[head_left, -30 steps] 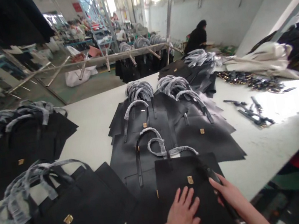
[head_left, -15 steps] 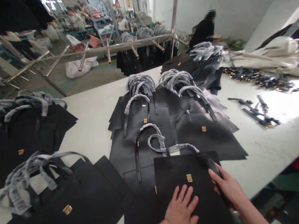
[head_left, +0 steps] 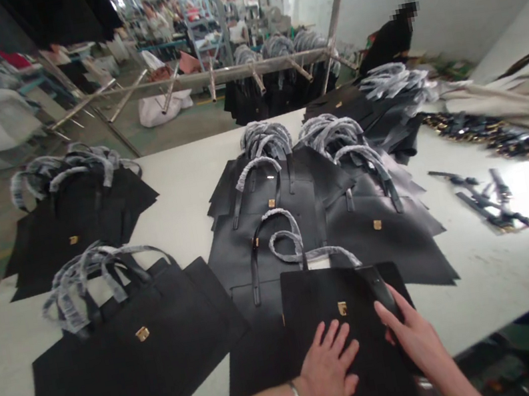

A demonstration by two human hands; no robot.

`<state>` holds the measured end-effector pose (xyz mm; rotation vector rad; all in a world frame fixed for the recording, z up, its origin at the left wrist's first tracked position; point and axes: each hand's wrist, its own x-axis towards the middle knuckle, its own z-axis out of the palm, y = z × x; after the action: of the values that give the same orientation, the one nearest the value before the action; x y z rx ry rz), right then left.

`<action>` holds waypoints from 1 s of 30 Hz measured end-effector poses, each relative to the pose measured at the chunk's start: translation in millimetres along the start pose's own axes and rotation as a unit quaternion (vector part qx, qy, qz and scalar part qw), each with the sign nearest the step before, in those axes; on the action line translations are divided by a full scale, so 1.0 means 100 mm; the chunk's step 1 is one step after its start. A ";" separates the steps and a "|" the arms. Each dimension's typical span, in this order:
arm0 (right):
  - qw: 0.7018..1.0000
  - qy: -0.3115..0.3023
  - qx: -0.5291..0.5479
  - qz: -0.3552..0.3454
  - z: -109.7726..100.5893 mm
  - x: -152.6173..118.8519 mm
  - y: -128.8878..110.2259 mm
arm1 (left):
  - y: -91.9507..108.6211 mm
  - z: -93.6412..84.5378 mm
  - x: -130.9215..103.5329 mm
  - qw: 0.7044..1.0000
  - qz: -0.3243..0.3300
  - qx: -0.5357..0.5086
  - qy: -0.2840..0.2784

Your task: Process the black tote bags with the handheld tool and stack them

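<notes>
My left hand [head_left: 330, 369] lies flat with its fingers spread on a black bag panel [head_left: 312, 298], just below its gold clasp plate [head_left: 342, 308]. At the panel's right side my right hand [head_left: 411, 329] is closed round a long, shiny black strap-like piece [head_left: 380, 290]. Its lower part is hidden by the hand, and its exact kind is unclear. A bag handle [head_left: 284, 238] with clear wrapping loops above the panel and runs toward that piece. More black bag panels [head_left: 261, 239] lie underneath and behind.
Two stacks of black bag panels, a near one [head_left: 119, 357] and a far one [head_left: 76, 223], lie to the left on the white table [head_left: 179, 172]. Small black straps [head_left: 491, 200] and a pile of metal-fitted pieces [head_left: 503, 138] are at right. Beyond stand a metal rack [head_left: 204, 78] and a person [head_left: 388, 42].
The view has turned left, so everything sits farther right. My left hand stays spread on the panel. My right hand still grips the black piece, which shows broader and shinier above the fingers.
</notes>
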<state>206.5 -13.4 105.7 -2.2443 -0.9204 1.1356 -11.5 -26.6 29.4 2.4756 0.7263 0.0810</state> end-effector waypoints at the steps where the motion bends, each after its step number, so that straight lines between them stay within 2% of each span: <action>1: 1.000 -0.018 -0.007 -0.005 0.03 -0.07 -0.03 | 0.03 -0.02 -0.02 1.000 -0.005 -0.003 0.001; 4: 0.994 -0.103 -0.029 -0.024 0.19 -0.24 -0.07 | 0.02 -0.07 -0.07 1.000 0.001 0.005 0.005; 6: 0.986 -0.150 -0.057 -0.045 0.34 -0.29 -0.06 | -0.06 -0.09 -0.10 0.999 0.035 0.024 0.006; 11: 0.969 -0.205 -0.121 -0.072 0.67 -0.23 -0.09 | -0.31 -0.03 -0.17 0.992 0.104 0.065 0.009; 13: 0.967 -0.204 -0.129 -0.077 0.74 -0.18 -0.17 | -0.34 0.01 -0.17 0.992 0.105 0.073 0.016; 17: 0.970 -0.162 -0.151 -0.099 0.79 -0.11 -0.31 | -0.32 0.04 -0.16 0.991 0.102 0.078 0.030; 23: 0.972 -0.166 -0.137 -0.092 0.77 -0.13 -0.23 | -0.32 0.05 -0.16 0.993 0.096 0.070 0.025; 27: 0.973 -0.148 -0.144 -0.105 0.82 -0.09 -0.38 | -0.31 0.01 -0.15 0.994 0.095 0.057 0.025; 30: 0.982 -0.119 -0.098 -0.111 0.79 -0.07 -0.47 | -0.28 -0.05 -0.16 0.995 0.093 0.021 0.022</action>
<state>121.6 20.7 96.0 -2.1158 -1.3952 1.2743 -39.5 -12.7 20.9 2.5826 0.5187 0.1909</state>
